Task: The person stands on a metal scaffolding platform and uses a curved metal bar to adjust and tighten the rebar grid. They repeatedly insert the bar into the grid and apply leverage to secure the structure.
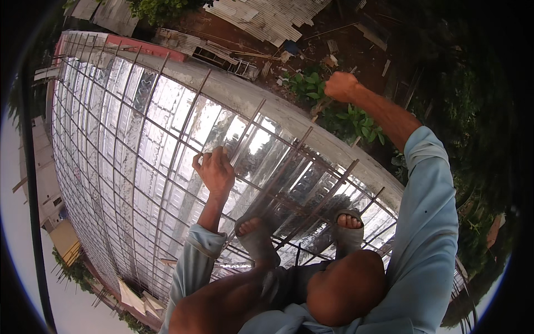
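Observation:
My left hand (pixel 214 172) is at the grid of thin steel bars (pixel 172 160), fingers bent and closed near a bar crossing; what they hold, if anything, is too small to make out. Under the bars lies shiny corrugated metal decking (pixel 161 94). My right hand (pixel 342 86) is raised as a fist beyond the concrete edge (pixel 289 117), over the greenery below; anything inside it is hidden. My two sandalled feet (pixel 250 228) rest on the grid between and below my hands, with my bent knees (pixel 345 286) close beneath the camera.
Beyond the roof edge is a drop to red soil (pixel 334 33) with leafy plants (pixel 361 125), scattered boards and rusty sheet roofs (pixel 267 16). A red strip (pixel 144 47) runs along the far edge. Neighbouring buildings (pixel 50 183) and a dark cable or pole (pixel 33 195) are at the left.

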A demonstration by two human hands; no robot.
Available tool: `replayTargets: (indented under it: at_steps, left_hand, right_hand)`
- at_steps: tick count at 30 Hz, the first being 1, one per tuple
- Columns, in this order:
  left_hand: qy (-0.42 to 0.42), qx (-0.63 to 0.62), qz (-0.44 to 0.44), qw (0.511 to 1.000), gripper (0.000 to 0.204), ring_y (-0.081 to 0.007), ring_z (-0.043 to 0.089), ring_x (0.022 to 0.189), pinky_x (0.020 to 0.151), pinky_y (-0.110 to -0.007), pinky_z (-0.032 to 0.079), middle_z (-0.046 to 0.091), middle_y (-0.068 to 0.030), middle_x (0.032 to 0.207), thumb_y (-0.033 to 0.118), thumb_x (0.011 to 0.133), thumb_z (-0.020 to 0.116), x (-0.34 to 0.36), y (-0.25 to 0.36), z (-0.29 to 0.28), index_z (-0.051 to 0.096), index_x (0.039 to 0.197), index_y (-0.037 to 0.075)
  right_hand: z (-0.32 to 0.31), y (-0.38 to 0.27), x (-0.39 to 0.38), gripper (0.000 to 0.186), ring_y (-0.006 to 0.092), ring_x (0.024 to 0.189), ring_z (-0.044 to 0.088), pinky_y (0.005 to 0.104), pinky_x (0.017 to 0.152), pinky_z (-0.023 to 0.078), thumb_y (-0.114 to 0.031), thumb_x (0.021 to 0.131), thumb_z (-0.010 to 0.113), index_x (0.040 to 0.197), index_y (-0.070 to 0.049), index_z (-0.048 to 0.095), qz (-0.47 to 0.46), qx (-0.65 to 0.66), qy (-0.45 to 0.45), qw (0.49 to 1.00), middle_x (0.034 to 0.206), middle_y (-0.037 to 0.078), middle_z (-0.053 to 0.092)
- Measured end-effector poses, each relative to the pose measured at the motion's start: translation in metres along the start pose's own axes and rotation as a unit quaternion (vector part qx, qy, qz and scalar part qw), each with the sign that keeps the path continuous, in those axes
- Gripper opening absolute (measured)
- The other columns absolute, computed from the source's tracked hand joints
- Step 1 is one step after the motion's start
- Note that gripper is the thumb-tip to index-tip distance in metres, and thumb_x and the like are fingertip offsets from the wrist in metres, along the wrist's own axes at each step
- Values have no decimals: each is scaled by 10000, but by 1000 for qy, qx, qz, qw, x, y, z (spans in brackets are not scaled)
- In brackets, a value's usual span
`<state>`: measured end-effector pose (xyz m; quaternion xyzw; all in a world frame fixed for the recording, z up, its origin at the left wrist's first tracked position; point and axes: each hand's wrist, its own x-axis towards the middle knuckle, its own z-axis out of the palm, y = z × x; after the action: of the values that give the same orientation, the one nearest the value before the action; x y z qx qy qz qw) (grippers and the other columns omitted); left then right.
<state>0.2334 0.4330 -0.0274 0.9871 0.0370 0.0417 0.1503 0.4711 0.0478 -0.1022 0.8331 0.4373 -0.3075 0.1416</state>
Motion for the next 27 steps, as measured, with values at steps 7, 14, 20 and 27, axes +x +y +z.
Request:
replayTargets:
  at_steps: [7,14,20,27]
  left_hand:
    - [16,25,2,1000,114,-238,638,885,1050,-467,332,718,-62,894,100,966,588,-6,-3,2,695,1000,78]
    - [27,44,21,998,158,-254,634,839,1022,-460,359,687,-76,795,141,1005,587,-7,-7,8,725,993,65]
    - [21,44,23,999,164,-261,633,842,1021,-463,354,695,-80,807,142,1011,580,-8,-12,13,722,1007,59]
    - [19,42,26,999,159,-256,634,848,1026,-458,341,704,-81,848,144,1011,581,-8,-10,11,712,1018,55]
  right_hand:
    - [-29,-52,5,202,438,757,723,516,704,563,-63,787,609,909,66,706,232,483,343,772,776,286,699]
    - [-39,-9,-3,152,406,908,736,505,743,585,-60,807,645,876,40,737,178,340,236,893,945,281,730]
    - [32,-47,-42,178,392,791,721,484,640,567,-72,848,639,912,56,745,5,159,70,985,865,257,725]
    - [37,-23,-62,176,360,825,753,482,695,611,-41,812,637,928,24,753,337,477,283,760,822,207,741]
